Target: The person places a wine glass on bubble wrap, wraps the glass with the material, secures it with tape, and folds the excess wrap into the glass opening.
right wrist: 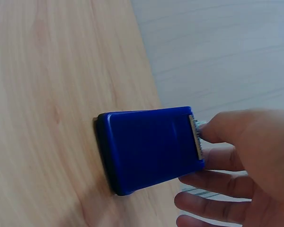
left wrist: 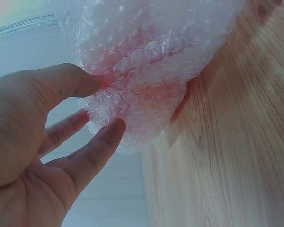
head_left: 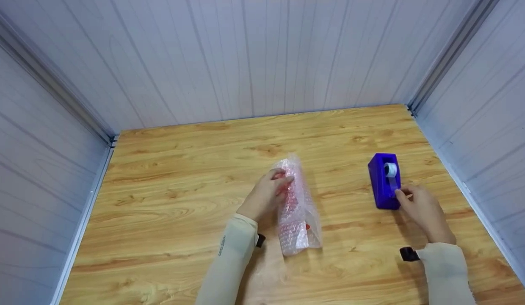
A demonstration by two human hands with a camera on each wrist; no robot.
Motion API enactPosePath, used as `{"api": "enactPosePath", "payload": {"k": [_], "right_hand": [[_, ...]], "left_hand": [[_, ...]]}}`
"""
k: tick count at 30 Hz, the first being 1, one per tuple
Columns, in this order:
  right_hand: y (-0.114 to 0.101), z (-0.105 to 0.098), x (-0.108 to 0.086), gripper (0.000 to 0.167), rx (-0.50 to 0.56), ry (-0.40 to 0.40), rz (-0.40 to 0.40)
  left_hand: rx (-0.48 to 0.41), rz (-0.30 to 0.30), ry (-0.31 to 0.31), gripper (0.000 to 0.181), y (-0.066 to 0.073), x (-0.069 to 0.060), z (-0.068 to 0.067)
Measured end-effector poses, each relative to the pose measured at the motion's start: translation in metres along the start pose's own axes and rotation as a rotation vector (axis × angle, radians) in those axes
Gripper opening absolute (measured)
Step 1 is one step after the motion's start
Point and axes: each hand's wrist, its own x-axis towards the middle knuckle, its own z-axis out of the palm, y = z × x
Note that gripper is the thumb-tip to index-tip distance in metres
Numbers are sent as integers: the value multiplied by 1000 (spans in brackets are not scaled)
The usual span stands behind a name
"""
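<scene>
A bundle of bubble wrap (head_left: pixel 294 212) lies lengthwise on the wooden table, with something red inside showing through it. My left hand (head_left: pixel 266 192) holds the bundle's upper part from the left side. In the left wrist view, the thumb (left wrist: pixel 80 82) presses into the bubble wrap (left wrist: pixel 142 80) and the fingertips touch it lower down. To the right stands a blue tape dispenser (head_left: pixel 377 182) with a roll of clear tape (head_left: pixel 390 170). At its cutter, my right hand (head_left: pixel 423 209) pinches the tape's end between thumb and index finger; the other fingers are spread in the right wrist view.
The wooden table (head_left: pixel 169 190) is bounded by a pale panelled back wall (head_left: pixel 262 59) and side walls (head_left: pixel 34 169) at left and right. The dispenser's serrated cutter (right wrist: pixel 196 137) faces the right hand.
</scene>
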Motion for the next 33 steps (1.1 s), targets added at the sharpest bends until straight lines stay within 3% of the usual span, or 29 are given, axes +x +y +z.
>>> {"api": "enactPosePath", "payload": {"k": [10,16,23,26,33], "right_hand": [[2,7,1,32,33,101,-70],[-5,6,1,29,12,146,-51],[-10,8,2,28,8,161,-23],[-10,11,1,27,41,183,6],[-17,18,-3,36,222,216,170]], "left_hand": [[-71,-39,-14,47,1,-1,0],[-2,-27,-5,44,0,-1,0],[-22,-48,-20,46,0,0,1],[-32,-52,-20,46,-1,-1,1],[-43,-58,-20,47,0,-1,0]]}}
